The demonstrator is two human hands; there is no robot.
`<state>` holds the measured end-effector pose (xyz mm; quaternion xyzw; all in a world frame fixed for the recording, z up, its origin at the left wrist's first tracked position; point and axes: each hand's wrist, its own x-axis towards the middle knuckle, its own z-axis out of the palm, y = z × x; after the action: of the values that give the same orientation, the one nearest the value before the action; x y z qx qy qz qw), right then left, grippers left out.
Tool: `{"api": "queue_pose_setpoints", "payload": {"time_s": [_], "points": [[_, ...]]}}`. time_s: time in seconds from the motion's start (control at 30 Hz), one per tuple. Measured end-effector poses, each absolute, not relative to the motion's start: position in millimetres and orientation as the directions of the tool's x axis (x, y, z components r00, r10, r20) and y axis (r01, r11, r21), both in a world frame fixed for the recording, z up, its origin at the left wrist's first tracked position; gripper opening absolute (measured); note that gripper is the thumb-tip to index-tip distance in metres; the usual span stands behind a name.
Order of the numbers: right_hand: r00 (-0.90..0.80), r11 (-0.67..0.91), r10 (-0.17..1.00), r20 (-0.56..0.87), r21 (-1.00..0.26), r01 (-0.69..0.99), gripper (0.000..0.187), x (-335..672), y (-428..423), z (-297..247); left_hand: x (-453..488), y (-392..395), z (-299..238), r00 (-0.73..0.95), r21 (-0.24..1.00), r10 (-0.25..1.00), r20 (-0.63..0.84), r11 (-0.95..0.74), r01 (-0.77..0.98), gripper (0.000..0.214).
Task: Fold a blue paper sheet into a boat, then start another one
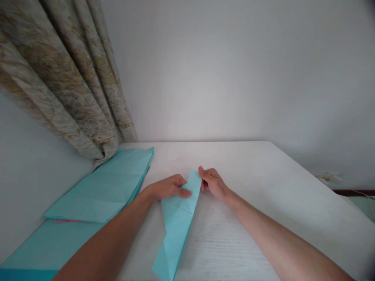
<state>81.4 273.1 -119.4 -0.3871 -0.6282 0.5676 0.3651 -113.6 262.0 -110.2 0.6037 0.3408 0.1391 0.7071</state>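
As two bare forearms reach in from the lower corners of the head camera's view, a person's hands meet over a folded strip of pale turquoise paper (178, 220) at the middle of a white table (243, 166). The left hand (171, 187) comes in from the lower left, back of the hand up, its thumb laid flat across the paper's face and its fingers bent beneath, gripping the sheet near its upper end. The right hand (213, 183), wrist angled inward, is closed on the paper's upper right corner, thumb raised at the edge and fingers curled below. Between them the strip slants toward the viewer, creased along its length and wider below the left thumb, its near end running to the bottom of the frame; whether all of it rests on the table cannot be told.

At left, a stack (102, 187) of larger turquoise sheets lies against the side wall, a sliver of pink showing at its front edge. Under its near side spreads another sheet (55, 240), bordered by a deeper blue band. The left forearm crosses in front of both, hiding part of their right-hand edges. A patterned curtain (67, 78) hangs above, its hem gathered at the stack's far left side. A pale wall (211, 74) rises behind the table, and a thin cable (361, 193) shows beyond it at far right.
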Motion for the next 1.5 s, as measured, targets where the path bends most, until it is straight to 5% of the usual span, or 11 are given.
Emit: {"api": "queue_pose_setpoints", "payload": {"time_s": [0.27, 0.87, 1.0, 1.13, 1.3, 1.5], "points": [[-0.492, 0.154, 0.866, 0.09, -0.984, 0.091, 0.057, 79.1, 276.2, -119.7, -110.7, 267.1, -116.7, 0.645, 0.975, 0.732, -0.221, 0.162, 0.151, 0.038], [-0.616, 0.069, 0.788, -0.005, -0.993, 0.097, 0.047, 79.9, 275.2, -124.2, -110.7, 277.2, -122.7, 0.3, 0.986, 0.943, -0.146, 0.165, -0.04, 0.041], [-0.553, 0.099, 0.833, 0.01, -0.986, 0.131, 0.045, 80.2, 275.5, -120.5, -110.4, 281.4, -125.3, 0.197, 0.988, 0.972, -0.129, 0.144, -0.061, 0.037], [-0.388, 0.129, 0.919, 0.065, -0.982, 0.141, 0.042, 81.4, 281.0, -120.1, -110.5, 282.2, -124.4, 0.294, 0.974, 0.939, -0.18, 0.213, -0.083, 0.032], [-0.221, 0.17, 0.966, 0.137, -0.976, 0.135, 0.04, 81.6, 285.5, -119.4, -107.9, 281.3, -121.7, 0.353, 0.878, 0.915, -0.198, 0.325, -0.351, 0.03], [-0.273, 0.166, 0.954, 0.126, -0.978, 0.129, 0.039, 76.5, 283.0, -123.4, -94.3, 276.2, -119.7, 0.214, 0.87, 0.964, -0.157, 0.237, -0.433, 0.033]]}}
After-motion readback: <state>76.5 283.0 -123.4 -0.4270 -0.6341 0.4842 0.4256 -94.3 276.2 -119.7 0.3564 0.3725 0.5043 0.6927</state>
